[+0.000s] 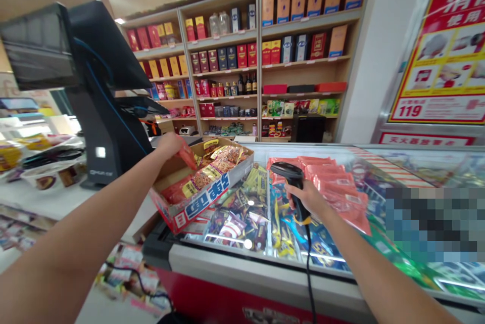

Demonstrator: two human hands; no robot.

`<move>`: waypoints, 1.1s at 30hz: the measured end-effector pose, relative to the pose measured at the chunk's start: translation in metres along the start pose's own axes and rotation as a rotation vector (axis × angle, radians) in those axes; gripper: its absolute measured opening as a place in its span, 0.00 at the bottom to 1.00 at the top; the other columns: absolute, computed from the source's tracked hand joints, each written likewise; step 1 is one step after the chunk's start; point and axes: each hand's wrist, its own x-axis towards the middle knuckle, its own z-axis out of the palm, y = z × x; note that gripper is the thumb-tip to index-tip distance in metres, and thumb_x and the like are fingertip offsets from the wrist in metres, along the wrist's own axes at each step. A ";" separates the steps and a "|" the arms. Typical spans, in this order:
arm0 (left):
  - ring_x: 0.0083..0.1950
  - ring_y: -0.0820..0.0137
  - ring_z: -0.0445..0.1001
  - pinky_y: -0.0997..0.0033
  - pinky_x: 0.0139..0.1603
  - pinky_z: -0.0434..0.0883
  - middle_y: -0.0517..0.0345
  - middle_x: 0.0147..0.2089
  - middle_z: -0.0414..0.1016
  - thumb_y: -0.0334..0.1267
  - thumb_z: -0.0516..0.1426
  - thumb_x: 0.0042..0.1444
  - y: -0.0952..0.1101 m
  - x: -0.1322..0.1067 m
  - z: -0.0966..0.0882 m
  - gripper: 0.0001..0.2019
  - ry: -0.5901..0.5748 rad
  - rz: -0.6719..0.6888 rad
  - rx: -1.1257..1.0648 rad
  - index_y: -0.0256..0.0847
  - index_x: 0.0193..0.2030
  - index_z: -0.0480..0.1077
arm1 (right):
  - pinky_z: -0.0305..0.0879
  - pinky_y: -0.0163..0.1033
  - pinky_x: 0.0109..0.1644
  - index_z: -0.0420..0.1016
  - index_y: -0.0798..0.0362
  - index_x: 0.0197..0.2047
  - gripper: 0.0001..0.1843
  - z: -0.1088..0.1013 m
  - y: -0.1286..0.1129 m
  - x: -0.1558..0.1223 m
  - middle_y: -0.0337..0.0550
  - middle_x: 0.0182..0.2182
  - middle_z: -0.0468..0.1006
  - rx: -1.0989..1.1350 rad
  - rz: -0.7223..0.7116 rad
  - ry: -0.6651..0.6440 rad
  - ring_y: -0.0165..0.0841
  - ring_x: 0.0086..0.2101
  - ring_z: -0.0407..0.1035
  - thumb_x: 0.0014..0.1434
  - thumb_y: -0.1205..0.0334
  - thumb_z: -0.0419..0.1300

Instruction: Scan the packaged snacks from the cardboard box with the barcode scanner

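My left hand (171, 145) reaches over the left end of an open cardboard box (206, 196), its fingers closed on a reddish-orange snack packet (187, 154). Inside the box lie several snack packets (206, 175) with yellow labels. The box stands tilted across the corner of a glass-topped freezer (227, 258). In my right hand (308, 196) is a black barcode scanner (288, 171), held upright by its handle, with its cable hanging down in front. Behind and to the right of the scanner, a spread of flat reddish-orange packets (333, 182) rests on the glass.
A black checkout terminal (109, 86) stands on the white counter (34, 205) at left. Under the glass are colourful wrapped ice creams (242, 207). Shelves (223, 36) of boxes and bottles line the back wall. A red fire-safety poster (439, 56) hangs at right.
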 end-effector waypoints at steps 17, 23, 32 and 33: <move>0.37 0.66 0.71 0.65 0.43 0.68 0.58 0.31 0.68 0.31 0.50 0.56 0.044 -0.136 0.174 0.06 -0.003 -0.062 -0.521 0.43 0.30 0.59 | 0.63 0.36 0.22 0.70 0.53 0.22 0.18 -0.006 -0.017 -0.015 0.38 0.14 0.70 0.108 -0.079 -0.091 0.30 0.16 0.65 0.49 0.47 0.63; 0.36 0.68 0.71 0.68 0.41 0.68 0.59 0.31 0.68 0.34 0.49 0.60 0.026 -0.161 0.206 0.05 -0.045 -0.068 -0.594 0.43 0.33 0.58 | 0.61 0.35 0.18 0.67 0.53 0.25 0.16 0.005 -0.013 -0.014 0.36 0.16 0.70 0.048 0.038 -0.160 0.29 0.14 0.65 0.46 0.49 0.64; 0.36 0.66 0.71 0.66 0.43 0.67 0.59 0.31 0.69 0.33 0.48 0.61 0.034 -0.171 0.202 0.05 -0.059 -0.031 -0.590 0.43 0.34 0.59 | 0.61 0.35 0.18 0.67 0.52 0.28 0.14 0.011 -0.013 -0.017 0.34 0.15 0.70 0.008 0.046 -0.164 0.29 0.13 0.65 0.48 0.51 0.64; 0.37 0.66 0.71 0.66 0.43 0.67 0.59 0.31 0.69 0.33 0.48 0.61 0.034 -0.171 0.202 0.05 -0.054 -0.028 -0.595 0.43 0.34 0.59 | 0.62 0.35 0.18 0.67 0.52 0.28 0.14 0.011 -0.014 -0.017 0.34 0.15 0.70 0.007 0.055 -0.163 0.29 0.14 0.65 0.47 0.50 0.64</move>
